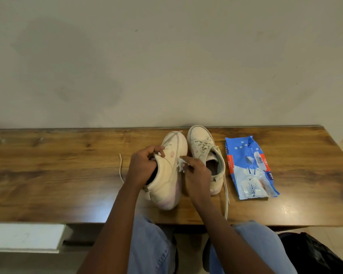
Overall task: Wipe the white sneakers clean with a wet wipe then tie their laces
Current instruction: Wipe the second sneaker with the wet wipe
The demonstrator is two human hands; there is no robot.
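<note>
Left hand (143, 165) on left sneaker (166, 175), tipped on its side at table (67, 175) centre; fingers curled over collar, grip closed on sneaker, fingertips partly hidden inside opening. Right hand (196, 175) pinches crumpled wet wipe (181, 165) against sneaker's sole edge; most of wipe hidden under fingers. Right sneaker (204, 153) upright just beside, heel partly covered by right hand, laces untied, one trailing over near table edge. Wipes pack (249, 167) lies flat to right, print too small to read. Lap in jeans (151, 250) below, cut off.
</note>
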